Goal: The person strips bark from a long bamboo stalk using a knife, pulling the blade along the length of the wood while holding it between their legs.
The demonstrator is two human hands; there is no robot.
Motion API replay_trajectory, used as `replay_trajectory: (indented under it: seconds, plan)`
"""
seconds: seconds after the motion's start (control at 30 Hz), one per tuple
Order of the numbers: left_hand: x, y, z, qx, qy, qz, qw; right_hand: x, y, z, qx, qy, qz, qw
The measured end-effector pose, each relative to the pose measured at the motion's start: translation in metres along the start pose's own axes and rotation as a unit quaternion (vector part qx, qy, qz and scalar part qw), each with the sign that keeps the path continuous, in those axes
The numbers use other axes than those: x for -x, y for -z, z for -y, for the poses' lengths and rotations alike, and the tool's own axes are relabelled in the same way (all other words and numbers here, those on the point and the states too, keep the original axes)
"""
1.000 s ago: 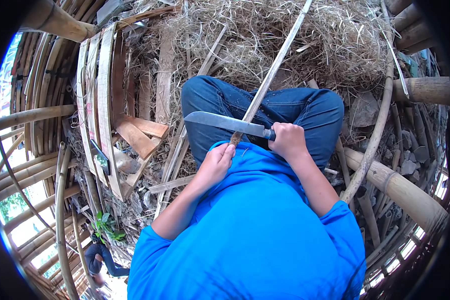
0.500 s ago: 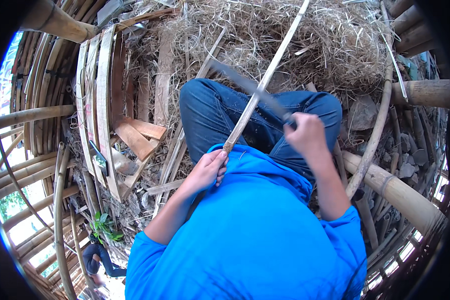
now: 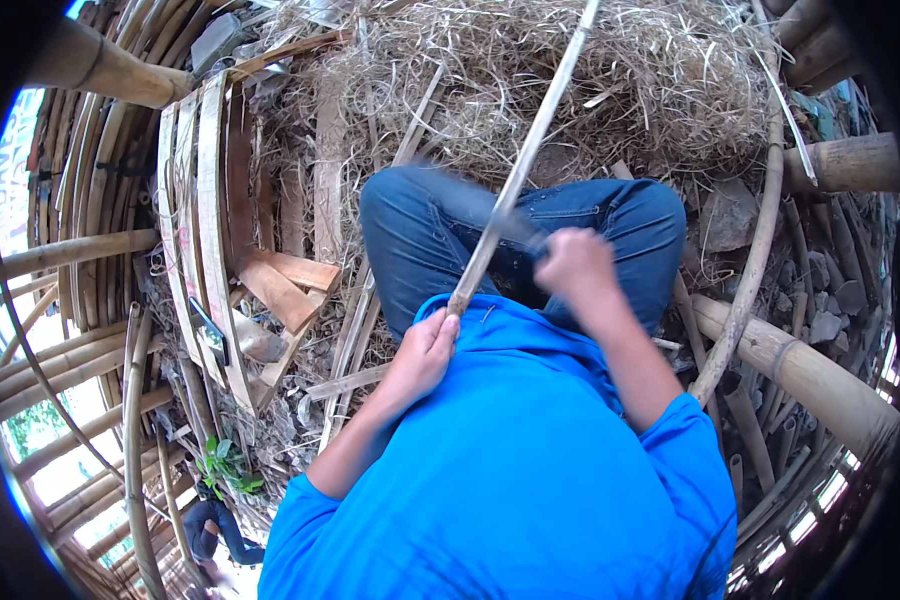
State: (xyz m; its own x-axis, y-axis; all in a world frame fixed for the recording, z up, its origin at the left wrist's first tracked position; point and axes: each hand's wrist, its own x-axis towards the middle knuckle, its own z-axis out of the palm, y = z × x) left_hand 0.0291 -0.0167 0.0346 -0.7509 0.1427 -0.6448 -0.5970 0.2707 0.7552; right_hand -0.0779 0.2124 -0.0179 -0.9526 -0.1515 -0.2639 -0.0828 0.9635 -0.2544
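Observation:
A long, pale bamboo strip (image 3: 536,140) slants from my waist up toward the far edge of the view. Its near end is gripped by my left hand (image 3: 422,358), fingers closed, close against the blue shirt. My right hand (image 3: 576,266) is wrapped round the handle of a long-bladed knife (image 3: 455,200). The blade is smeared by motion and points to the far left, crossing the strip above my lap. Whether its edge bites into the strip cannot be made out. Both bent legs in blue jeans (image 3: 400,225) lie beneath.
A heap of dry shavings (image 3: 660,80) spreads ahead. To the left stands a wooden slatted frame (image 3: 210,200) with a phone (image 3: 210,335) leaning on it. Thick bamboo poles (image 3: 800,370) lie right, beside stones (image 3: 825,325). Another person (image 3: 215,530) is at the lower left.
My right hand has moved left and slightly nearer me with the knife, the blade sliding along across the strip. The strip's far end has tilted a little left; my left hand keeps its grip.

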Motion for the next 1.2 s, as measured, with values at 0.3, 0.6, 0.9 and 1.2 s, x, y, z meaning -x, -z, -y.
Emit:
replay_trajectory:
  seconds: [0.3, 0.6, 0.9, 1.2]
  plan:
    - [0.008, 0.007, -0.006, 0.176, 0.107, 0.090, 0.974, -0.012, 0.060, -0.038, -0.093, -0.053, -0.002, 0.994]
    - [-0.009, -0.006, -0.006, -0.010, -0.035, 0.017, 0.999, 0.013, 0.024, -0.004, -0.145, -0.096, -0.009, 0.985]
    - [0.001, -0.011, -0.018, -0.009, -0.100, -0.010, 0.995, 0.069, 0.078, -0.010, -0.285, -0.065, -0.061, 0.954]
    - [0.012, -0.023, -0.046, -0.019, -0.197, -0.020, 0.980, 0.106, 0.096, 0.017, -0.363, 0.021, -0.084, 0.928]
